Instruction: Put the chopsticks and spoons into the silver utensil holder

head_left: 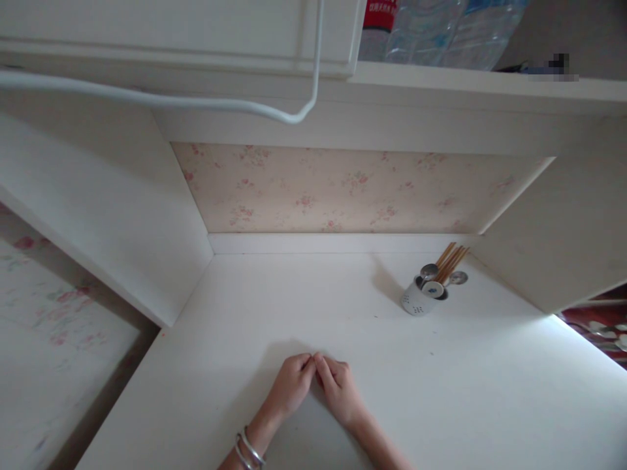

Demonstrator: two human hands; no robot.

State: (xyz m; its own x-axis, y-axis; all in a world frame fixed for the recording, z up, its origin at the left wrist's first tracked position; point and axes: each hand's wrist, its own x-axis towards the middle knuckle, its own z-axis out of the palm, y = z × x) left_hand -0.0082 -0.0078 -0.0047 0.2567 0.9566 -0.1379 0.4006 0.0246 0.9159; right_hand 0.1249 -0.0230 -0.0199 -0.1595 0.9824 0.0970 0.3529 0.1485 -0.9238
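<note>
My left hand [292,384] and my right hand [337,390] rest side by side on the white desk top [480,391], knuckles up, fingers curled under and fingertips touching each other. Both are closed like loose fists, and nothing shows inside them. Silver bangles [249,450] circle my left wrist. To the far right of my hands stands a small white perforated holder [417,299] with metal spoons [430,270] and wooden chopsticks [451,258] sticking out of it.
A floral back panel [343,189] closes the alcove behind the desk, with white side walls [98,215] left and right. A white cable [196,101] hangs across the upper shelf, where plastic water bottles [441,29] stand. More cutlery [605,331] lies at the far right edge.
</note>
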